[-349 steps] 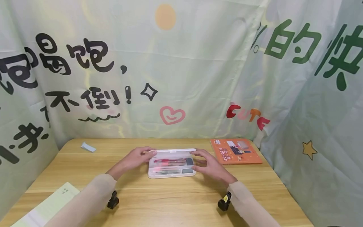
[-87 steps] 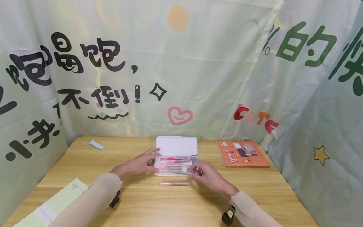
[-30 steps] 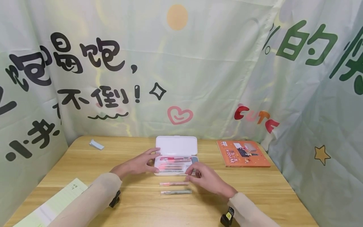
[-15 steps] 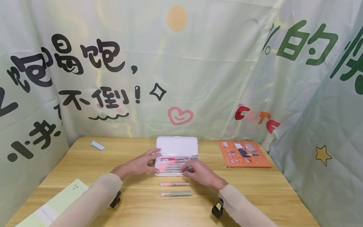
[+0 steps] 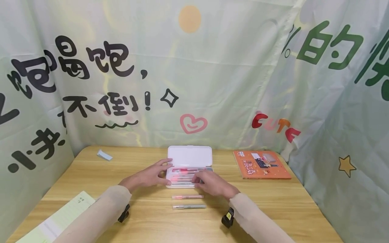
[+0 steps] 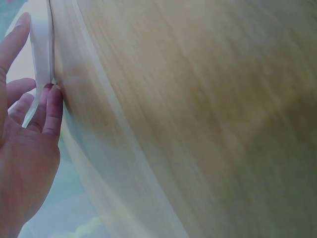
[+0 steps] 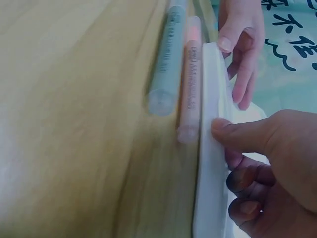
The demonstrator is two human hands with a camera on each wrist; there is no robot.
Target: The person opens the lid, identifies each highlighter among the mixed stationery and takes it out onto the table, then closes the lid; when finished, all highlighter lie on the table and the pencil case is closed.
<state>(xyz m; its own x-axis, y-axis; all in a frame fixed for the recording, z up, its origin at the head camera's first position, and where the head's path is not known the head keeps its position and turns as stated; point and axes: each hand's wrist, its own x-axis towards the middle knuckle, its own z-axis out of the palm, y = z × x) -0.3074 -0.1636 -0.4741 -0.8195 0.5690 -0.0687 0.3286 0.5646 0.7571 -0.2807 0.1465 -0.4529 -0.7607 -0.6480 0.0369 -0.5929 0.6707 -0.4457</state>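
A white pencil case (image 5: 189, 156) lies with its lid raised near the table's far edge, several pens (image 5: 181, 177) inside. My left hand (image 5: 150, 176) holds its left end, thumb at the front corner; the left wrist view shows the fingers (image 6: 52, 111) along the case's edge. Over the right part of the case is my right hand (image 5: 215, 184), fingers bent down inside, thumb (image 7: 230, 133) against the front wall in the right wrist view. I cannot tell whether it pinches a pen. In front lie a pink highlighter (image 7: 192, 84) and a grey-green highlighter (image 7: 166, 64), side by side.
An orange booklet (image 5: 261, 164) lies at the back right of the wooden table (image 5: 164, 226). At the back left is a small pale-blue strip (image 5: 104, 155). A light-green notepad (image 5: 57, 219) lies beside my left sleeve. A printed curtain (image 5: 231, 84) hangs behind the table.
The pencil case has been opened, and two highlighters have come out onto the table. In the last second my right hand has moved slightly left, deeper over the case. The left hand stays put.
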